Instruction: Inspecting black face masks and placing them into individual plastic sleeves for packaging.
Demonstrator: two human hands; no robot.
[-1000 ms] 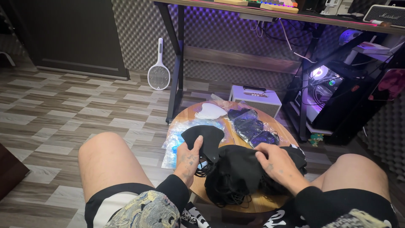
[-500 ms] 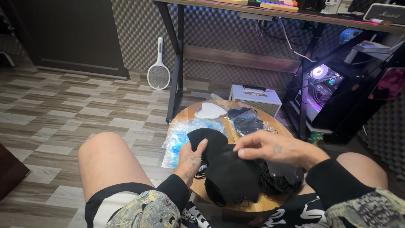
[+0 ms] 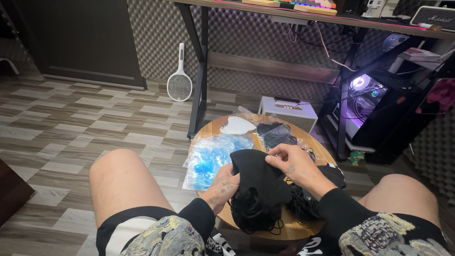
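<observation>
Left hand (image 3: 222, 186), right hand (image 3: 293, 163) both pinch black mask (image 3: 258, 175) (probably top of stack).

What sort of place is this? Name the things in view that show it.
Probably a home computer room: a lit computer tower under a desk, foam-padded walls, and a small round wooden table on the floor.
</observation>
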